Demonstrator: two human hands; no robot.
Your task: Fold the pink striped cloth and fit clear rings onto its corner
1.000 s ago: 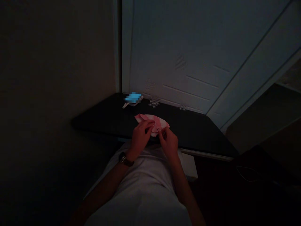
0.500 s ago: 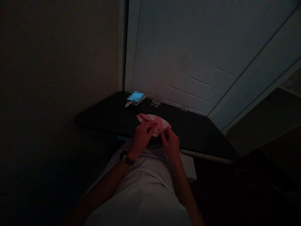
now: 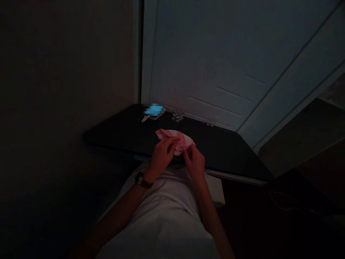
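A pink-and-white piece of cloth (image 3: 187,139) is held up over the near edge of a dark tabletop (image 3: 226,154). My left hand (image 3: 162,151) pinches the cloth from the left, thumb and forefinger meeting near its middle. On the right, the fingertips of my right hand (image 3: 194,161) are closed on the cloth's lower right edge. Between the two hands a small fold of fabric bunches up. It is too dark to tell whether anything small sits in my fingers besides the cloth. A dark watch (image 3: 143,180) is on my left wrist.
A device with a blurred blue screen (image 3: 154,109) rests at the table's back left. Clear shiny pieces (image 3: 178,116) and a smaller clear cluster (image 3: 210,123) lie along the pale panel (image 3: 229,54). Below the table are a white box (image 3: 216,190) and a thin cable (image 3: 283,207).
The view has shifted slightly and grown a little darker. Both hands keep their hold on the cloth, with barely any movement of the fingers.
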